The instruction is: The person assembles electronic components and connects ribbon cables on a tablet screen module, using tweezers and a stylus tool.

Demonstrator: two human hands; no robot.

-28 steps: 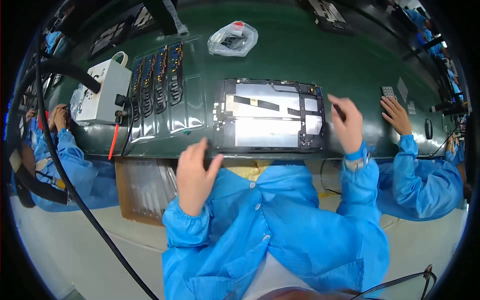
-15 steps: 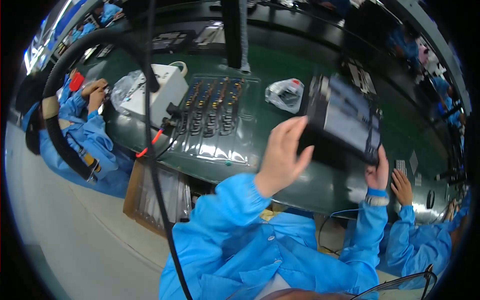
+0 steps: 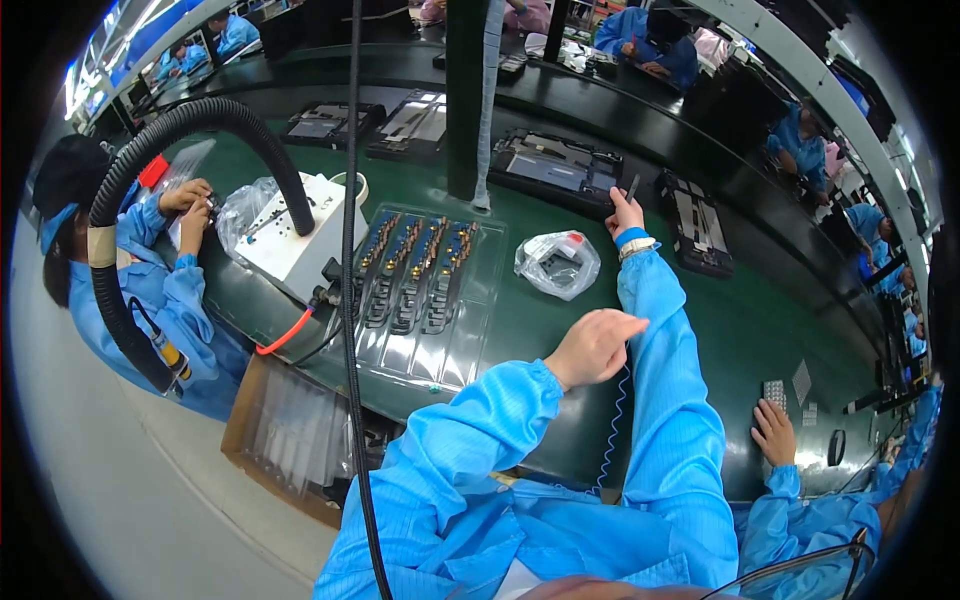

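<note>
My right hand (image 3: pixel 627 214) reaches far over the table, closed around a thin dark stick-like tool (image 3: pixel 634 187) that points up. It is at the right corner of a flat black electronic housing (image 3: pixel 550 165) with grey plates; I cannot tell whether it touches the housing. My left hand (image 3: pixel 597 347) hovers nearer to me beside my right forearm, fingers curled in, with nothing visible in them. Between my hands and the tray (image 3: pixel 480 300) lies a clear plastic bag (image 3: pixel 557 266) holding dark parts. The clear tray carries rows of small dark parts with coloured ends.
A white box (image 3: pixel 305 235) with a black hose (image 3: pixel 190 110) stands left. Another black housing (image 3: pixel 697 222) lies right of my right hand. A dark post (image 3: pixel 465 100) rises behind the tray, and a black cable (image 3: pixel 348 300) hangs in front. Co-workers sit on both sides.
The black housing, earlier held up in my right hand, now lies at the back of the table. My right arm has stretched forward. My left hand has lost its spread and curled.
</note>
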